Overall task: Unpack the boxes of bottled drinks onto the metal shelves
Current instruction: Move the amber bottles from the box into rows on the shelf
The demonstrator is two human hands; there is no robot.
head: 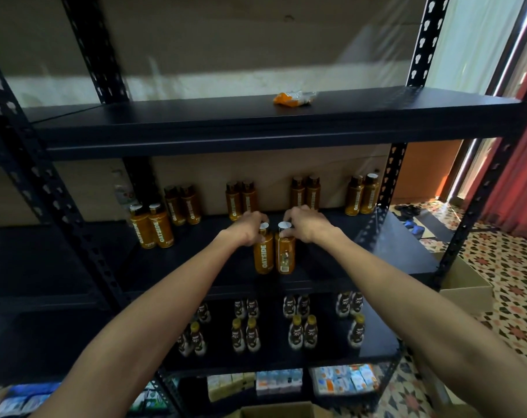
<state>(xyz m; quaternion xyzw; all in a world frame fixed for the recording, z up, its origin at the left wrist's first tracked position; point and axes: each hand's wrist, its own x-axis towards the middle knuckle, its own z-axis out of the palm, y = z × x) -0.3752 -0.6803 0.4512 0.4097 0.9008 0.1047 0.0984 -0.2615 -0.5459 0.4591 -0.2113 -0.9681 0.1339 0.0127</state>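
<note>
Two amber bottles stand upright and touching, side by side near the front edge of the middle shelf. The left bottle shows its lettering, and the right bottle is turned to show its barcode. Their long axes run straight up, so the white caps sit right under the fingers, and each hand comes at its bottle from above and from its own outer side. The left hand has its fingers curled round the neck of the left bottle just below the cap. The right hand grips the neck and cap of the right bottle the same way. Both arms reach about equally far, so neither is nearer. The pair looks set in place or nearly so. The coming move probably turns on letting go straight upward, since tall narrow bottles could tip if dragged sideways. Behind them, matching pairs line the back of the shelf, with another pair at the front left. The shelf below holds darker bottles in pairs. An orange wrapper lies on the top shelf, and an open cardboard box sits on the patterned floor to the right.
</note>
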